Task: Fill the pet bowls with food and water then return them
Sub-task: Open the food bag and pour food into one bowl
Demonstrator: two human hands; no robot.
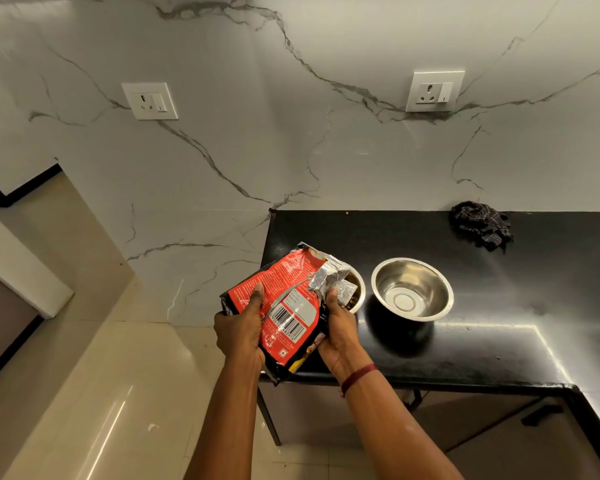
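Note:
A red and black pet food bag is tilted with its torn silver mouth over a steel bowl near the left end of the black counter. Most of that bowl is hidden by the bag; some brown kibble shows inside it. My left hand grips the bag's lower left side. My right hand holds its right edge just below the opening. A second steel bowl, with nothing in it, stands just to the right.
A crumpled dark checked cloth lies at the back of the counter by the marble wall. Two wall sockets sit above. Beige tiled floor lies to the left of the counter's end.

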